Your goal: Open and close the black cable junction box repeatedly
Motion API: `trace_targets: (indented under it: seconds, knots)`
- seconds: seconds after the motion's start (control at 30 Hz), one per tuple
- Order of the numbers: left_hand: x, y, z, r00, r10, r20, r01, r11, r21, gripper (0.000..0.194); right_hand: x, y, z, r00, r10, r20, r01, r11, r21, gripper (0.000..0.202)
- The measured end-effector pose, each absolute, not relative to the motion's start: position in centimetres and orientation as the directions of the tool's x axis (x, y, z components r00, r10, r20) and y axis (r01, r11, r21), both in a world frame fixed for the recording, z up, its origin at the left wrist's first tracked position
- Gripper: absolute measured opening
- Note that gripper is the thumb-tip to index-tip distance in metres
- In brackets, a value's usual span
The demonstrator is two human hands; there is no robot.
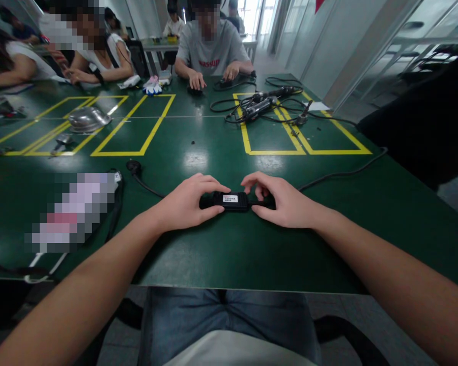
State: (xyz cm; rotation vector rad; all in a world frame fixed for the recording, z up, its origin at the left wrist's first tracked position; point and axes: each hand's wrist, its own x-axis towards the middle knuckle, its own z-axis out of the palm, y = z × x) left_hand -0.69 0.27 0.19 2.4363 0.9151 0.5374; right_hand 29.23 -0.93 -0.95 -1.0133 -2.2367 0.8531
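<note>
A black power adapter (235,206) with a white label (230,199) lies on the green table in front of me. My left hand (189,202) grips its left end, thumb at the near edge and fingers at the far edge. At the other end, my right hand (280,199) curves around the cable with thumb and fingers apart, the thumb tip close to the adapter. One cord runs left from the adapter to a black plug (134,166). Another cable (343,172) leads off to the right from behind my right hand.
Left of my arm lies a pixelated flat item (74,211) with a white strap. Farther off are a shiny metal part (88,119), gloves (153,86) and corded tools (260,108) among yellow tape lines (159,124). A person in a grey shirt (216,48) works opposite; others sit at left.
</note>
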Motion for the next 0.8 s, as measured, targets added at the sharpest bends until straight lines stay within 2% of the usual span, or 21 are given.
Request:
trace_targets:
  seconds: [0.13,0.57,0.8]
  knots:
    - [-0.65,0.14,0.32,0.704,0.686,0.183,0.504,-0.665,0.551,0.038,29.09,-0.79,-1.07,-0.565,0.793,0.226,0.511,0.552,-0.659,0.027]
    - [-0.19,0.04,0.11,0.694,0.698,0.177,0.513,-0.652,0.558,0.04,29.14,-0.76,-0.85,-0.564,0.796,0.218,0.556,0.562,-0.613,0.024]
    - [-0.1,-0.02,0.05,0.687,0.701,0.192,0.527,-0.661,0.534,0.039,29.16,-0.97,-0.84,-0.585,0.769,0.259,0.577,0.619,-0.533,0.024]
